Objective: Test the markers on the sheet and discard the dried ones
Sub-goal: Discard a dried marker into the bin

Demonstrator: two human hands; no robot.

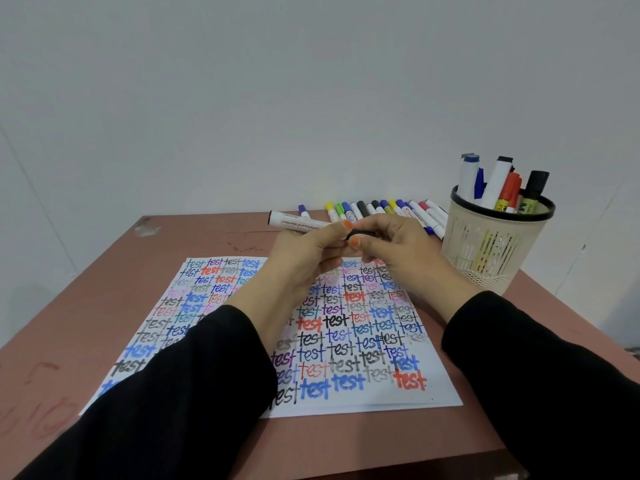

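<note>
— How was it held?
— The left grip (pixel 304 251) was curled round the white marker (pixel 294 221). The right grip (pixel 394 244) pinched its black cap (pixel 360 233), and both were raised over the far end of the sheet (pixel 433 386).
— The risk?
— A cap pulled off with a jerk could streak the desk (pixel 207 237). The sheet was nearly full of "test", so a faint stroke might be misread. The row of markers (pixel 381 207) and the mesh cup (pixel 485 251) were near; a swing could scatter them.
</note>
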